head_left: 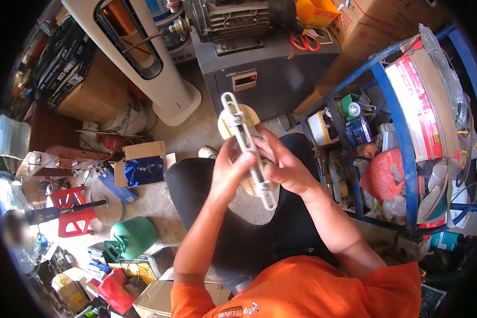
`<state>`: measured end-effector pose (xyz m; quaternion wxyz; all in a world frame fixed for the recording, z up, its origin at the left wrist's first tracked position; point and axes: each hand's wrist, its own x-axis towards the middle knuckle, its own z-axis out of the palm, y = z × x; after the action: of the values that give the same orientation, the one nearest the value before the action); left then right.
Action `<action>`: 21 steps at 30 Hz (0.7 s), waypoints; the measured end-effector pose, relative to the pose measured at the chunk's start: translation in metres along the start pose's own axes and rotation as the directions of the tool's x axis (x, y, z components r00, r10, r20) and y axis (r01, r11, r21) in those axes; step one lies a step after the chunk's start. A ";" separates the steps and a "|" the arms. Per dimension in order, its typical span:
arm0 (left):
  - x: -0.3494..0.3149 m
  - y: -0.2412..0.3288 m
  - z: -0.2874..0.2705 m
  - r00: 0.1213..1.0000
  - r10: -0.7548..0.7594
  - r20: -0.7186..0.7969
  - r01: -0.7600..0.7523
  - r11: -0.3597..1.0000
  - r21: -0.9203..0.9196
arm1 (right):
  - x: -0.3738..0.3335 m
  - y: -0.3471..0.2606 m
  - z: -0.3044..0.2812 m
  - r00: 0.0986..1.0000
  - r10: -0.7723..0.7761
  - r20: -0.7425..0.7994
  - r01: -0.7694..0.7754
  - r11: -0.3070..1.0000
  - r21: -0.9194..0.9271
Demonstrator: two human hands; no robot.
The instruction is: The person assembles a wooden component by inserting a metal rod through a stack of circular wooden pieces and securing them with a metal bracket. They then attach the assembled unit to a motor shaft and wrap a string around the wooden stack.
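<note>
In front of the grey cabinet (297,69), the left hand (230,164) and right hand (291,169) pinch the long pale part (243,137) with their fingers (273,143), maybe so it stays steady.

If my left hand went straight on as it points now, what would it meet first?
The pale slotted device, which the left hand holds; beyond it, perhaps the grey cabinet; depth is unclear.

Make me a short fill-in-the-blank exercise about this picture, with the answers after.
The left hand and the ____ hand hold the pale slotted part.
The person's T-shirt is colored ____.
The rack at the right has a ____ frame.
The plastic stool at the left is colored ____.
Missing words: right; orange; blue; red.
</note>
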<state>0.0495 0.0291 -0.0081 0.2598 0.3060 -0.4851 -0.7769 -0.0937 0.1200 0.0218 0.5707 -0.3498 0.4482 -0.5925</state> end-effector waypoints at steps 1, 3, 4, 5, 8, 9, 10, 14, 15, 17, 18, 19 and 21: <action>-0.001 -0.010 0.008 0.999 0.040 -0.013 -0.039 0.998 0.049 | -0.002 -0.001 0.001 0.999 0.038 0.007 -0.038 0.999 -0.017; -0.006 -0.019 0.020 0.997 0.073 -0.037 -0.069 0.994 0.090 | -0.009 -0.010 0.003 0.999 0.000 -0.043 0.001 1.000 0.012; -0.011 -0.021 0.025 0.996 0.061 -0.062 -0.057 0.997 0.054 | -0.015 -0.010 0.000 0.999 -0.002 -0.050 0.005 0.998 0.063; -0.016 -0.021 0.030 0.995 0.047 -0.087 -0.045 0.999 0.019 | -0.019 -0.013 -0.006 0.999 0.003 -0.038 0.000 0.995 0.095; -0.015 -0.028 0.029 0.995 0.056 -0.082 -0.054 0.998 0.034 | -0.035 -0.016 -0.018 0.993 0.085 -0.082 -0.060 0.962 0.267; -0.015 -0.028 0.030 0.996 0.025 -0.086 -0.022 0.999 0.029 | -0.039 -0.012 -0.023 0.998 0.026 -0.058 -0.006 0.950 0.311; -0.014 -0.030 0.031 0.998 -0.004 -0.070 0.000 0.999 -0.055 | -0.046 -0.012 -0.026 0.998 0.027 -0.051 -0.006 0.928 0.374; -0.016 -0.037 0.042 0.999 0.047 -0.003 -0.046 0.963 -0.265 | -0.060 0.003 -0.031 1.000 -0.024 -0.008 0.025 0.869 0.494; -0.018 -0.035 0.044 0.997 0.067 0.023 -0.058 0.960 -0.275 | -0.063 0.004 -0.029 0.999 -0.033 -0.017 0.037 0.874 0.485; -0.024 -0.024 0.044 0.991 0.083 0.106 -0.045 0.948 -0.316 | -0.066 0.001 -0.026 0.998 -0.007 -0.058 0.033 0.888 0.458; -0.027 -0.019 0.045 0.985 0.093 0.145 -0.039 0.941 -0.336 | -0.067 -0.001 -0.025 0.997 0.005 -0.076 0.029 0.895 0.444; -0.027 -0.020 0.045 0.986 0.094 0.138 -0.047 0.949 -0.311 | -0.065 0.002 -0.032 0.998 -0.032 -0.053 0.052 0.896 0.440; -0.026 -0.022 0.043 0.987 0.099 0.123 -0.064 0.964 -0.258 | -0.072 -0.007 -0.034 0.992 -0.012 -0.124 0.056 0.932 0.359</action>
<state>0.0332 0.0817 -0.0074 0.2951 0.1968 -0.4105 -0.8401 -0.1203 0.1952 0.0236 0.5873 -0.2103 0.3586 -0.6945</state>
